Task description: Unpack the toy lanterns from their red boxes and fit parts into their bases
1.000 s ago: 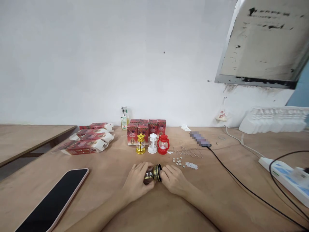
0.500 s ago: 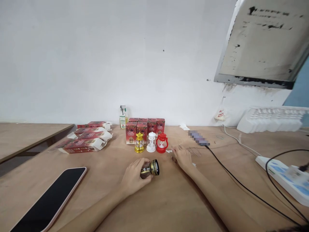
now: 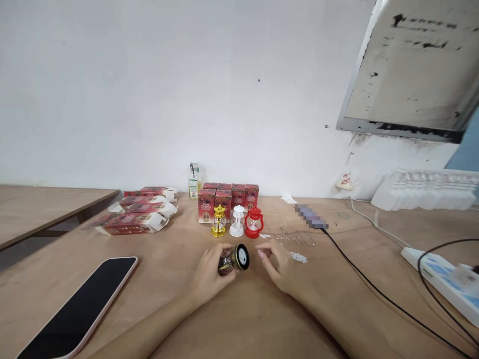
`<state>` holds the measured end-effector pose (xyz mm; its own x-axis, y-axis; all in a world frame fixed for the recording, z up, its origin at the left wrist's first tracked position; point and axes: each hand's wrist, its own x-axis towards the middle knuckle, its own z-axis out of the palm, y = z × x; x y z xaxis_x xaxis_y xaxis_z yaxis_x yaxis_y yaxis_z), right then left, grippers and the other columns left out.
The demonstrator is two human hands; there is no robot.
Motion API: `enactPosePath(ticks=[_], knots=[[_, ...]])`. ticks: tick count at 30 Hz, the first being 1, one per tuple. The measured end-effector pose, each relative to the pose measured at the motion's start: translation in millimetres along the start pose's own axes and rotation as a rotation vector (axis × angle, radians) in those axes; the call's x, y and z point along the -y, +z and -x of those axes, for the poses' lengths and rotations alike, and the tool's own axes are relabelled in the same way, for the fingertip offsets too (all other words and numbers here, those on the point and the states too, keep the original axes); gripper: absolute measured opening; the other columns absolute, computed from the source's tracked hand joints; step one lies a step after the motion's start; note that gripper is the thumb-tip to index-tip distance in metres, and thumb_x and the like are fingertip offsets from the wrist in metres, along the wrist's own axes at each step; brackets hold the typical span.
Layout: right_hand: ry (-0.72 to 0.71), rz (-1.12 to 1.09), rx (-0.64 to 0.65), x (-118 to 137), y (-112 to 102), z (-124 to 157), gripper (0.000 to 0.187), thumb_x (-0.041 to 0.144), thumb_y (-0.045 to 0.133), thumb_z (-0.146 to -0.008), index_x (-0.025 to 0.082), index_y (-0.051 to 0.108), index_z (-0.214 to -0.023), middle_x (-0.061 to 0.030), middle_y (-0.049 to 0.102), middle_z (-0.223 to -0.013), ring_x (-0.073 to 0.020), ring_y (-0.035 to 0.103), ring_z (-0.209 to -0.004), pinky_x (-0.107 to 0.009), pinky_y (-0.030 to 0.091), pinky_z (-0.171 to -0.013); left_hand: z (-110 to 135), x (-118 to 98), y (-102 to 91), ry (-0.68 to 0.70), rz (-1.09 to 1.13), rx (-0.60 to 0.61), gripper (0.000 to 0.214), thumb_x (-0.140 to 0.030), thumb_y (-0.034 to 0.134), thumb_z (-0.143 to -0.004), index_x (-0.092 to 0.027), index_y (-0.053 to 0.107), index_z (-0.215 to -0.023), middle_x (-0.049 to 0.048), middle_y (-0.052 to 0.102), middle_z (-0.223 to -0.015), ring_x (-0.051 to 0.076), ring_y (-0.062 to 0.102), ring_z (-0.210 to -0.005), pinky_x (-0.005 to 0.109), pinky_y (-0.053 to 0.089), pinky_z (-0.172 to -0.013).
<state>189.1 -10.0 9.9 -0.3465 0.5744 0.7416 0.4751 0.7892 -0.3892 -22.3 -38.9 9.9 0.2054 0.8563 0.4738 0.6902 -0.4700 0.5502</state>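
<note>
Our left hand (image 3: 211,273) wraps its grip around the dark lantern (image 3: 235,258), tilted at near centre, base (image 3: 242,256) facing right. Just right, our right hand (image 3: 279,264) curls thumb toward forefinger; we cannot tell whether they pinch anything. Steadying the lantern keeps its base accessible.

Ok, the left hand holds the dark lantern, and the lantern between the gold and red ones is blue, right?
Not blue: the head view shows a white lantern between the gold lantern and red lantern. The left hand does hold the dark lantern.
</note>
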Motion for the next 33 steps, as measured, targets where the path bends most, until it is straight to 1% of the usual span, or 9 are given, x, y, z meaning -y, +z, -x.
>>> enactPosePath(ticks=[2,6,9,13,18,24,28,33], knots=[[-0.024,-0.084,0.035,11,4,3,0.015,0.02,0.044,-0.089,0.019,0.057,-0.097,-0.004,0.059,-0.079,-0.0147,0.054,-0.07,-0.028,0.044,-0.065,0,1,1.2,0.032,0.014,-0.002,0.036,-0.016,0.055,-0.066,-0.021,0.051,-0.102,0.0044,0.061,-0.101,0.023,0.057,-0.093,0.035,0.045,-0.081],[-0.026,-0.118,0.074,20,9,4,0.015,0.02,0.046,-0.088,0.019,0.058,-0.097,-0.0043,0.058,-0.081,-0.0152,0.054,-0.074,-0.028,0.043,-0.067,1,2,1.8,0.111,-0.011,0.007,0.04,-0.013,0.052,-0.066,-0.021,0.052,-0.105,0.0046,0.059,-0.102,0.022,0.055,-0.095,0.034,0.044,-0.081],[0.008,-0.169,0.094,24,9,3,0.014,0.018,0.047,-0.087,0.019,0.058,-0.095,-0.0032,0.056,-0.079,-0.0139,0.053,-0.072,-0.027,0.043,-0.066,1,1,0.1,0.148,-0.081,0.031,0.047,-0.011,0.052,-0.064,-0.022,0.052,-0.11,0.0057,0.057,-0.106,0.023,0.054,-0.097,0.034,0.042,-0.082],[0.065,-0.264,0.117,27,8,3,0.011,0.02,0.047,-0.086,0.019,0.058,-0.091,-0.0021,0.055,-0.077,-0.013,0.052,-0.069,-0.026,0.043,-0.064,1,0,-2.5,0.169,-0.164,0.07,0.048,-0.013,0.055,-0.064,-0.022,0.055,-0.111,0.0058,0.057,-0.102,0.023,0.054,-0.095,0.033,0.04,-0.078],[0.152,-0.307,0.108,28,10,4,0.012,0.022,0.049,-0.085,0.019,0.056,-0.094,-0.002,0.055,-0.079,-0.013,0.051,-0.068,-0.025,0.043,-0.062,1,0,-3.0,0.19,-0.201,0.049,0.045,-0.015,0.056,-0.065,-0.022,0.056,-0.109,0.005,0.057,-0.102,0.023,0.053,-0.096,0.032,0.037,-0.078],[0.123,-0.297,0.149,26,9,5,0.012,0.02,0.047,-0.085,0.019,0.056,-0.093,-0.0022,0.055,-0.079,-0.0126,0.05,-0.068,-0.025,0.042,-0.062,2,0,-3.0,0.198,-0.215,0.063,0.042,-0.014,0.056,-0.066,-0.022,0.055,-0.108,0.0038,0.057,-0.101,0.021,0.052,-0.095,0.031,0.035,-0.077],[0.151,-0.296,0.179,26,9,4,0.011,0.019,0.048,-0.085,0.019,0.055,-0.094,-0.0018,0.055,-0.08,-0.0124,0.05,-0.069,-0.024,0.041,-0.063,2,3,-1.4,0.209,-0.233,0.042,0.044,-0.013,0.056,-0.064,-0.022,0.055,-0.107,0.0032,0.057,-0.099,0.021,0.053,-0.094,0.031,0.034,-0.077],[0.228,-0.33,0.221,22,10,3,0.008,0.022,0.046,-0.087,0.019,0.053,-0.087,-0.0007,0.055,-0.078,-0.0125,0.05,-0.07,-0.025,0.04,-0.065,2,2,-0.7,0.181,-0.206,0.114,0.043,-0.013,0.056,-0.063,-0.024,0.057,-0.105,0.0019,0.057,-0.099,0.02,0.054,-0.094,0.03,0.036,-0.076]])
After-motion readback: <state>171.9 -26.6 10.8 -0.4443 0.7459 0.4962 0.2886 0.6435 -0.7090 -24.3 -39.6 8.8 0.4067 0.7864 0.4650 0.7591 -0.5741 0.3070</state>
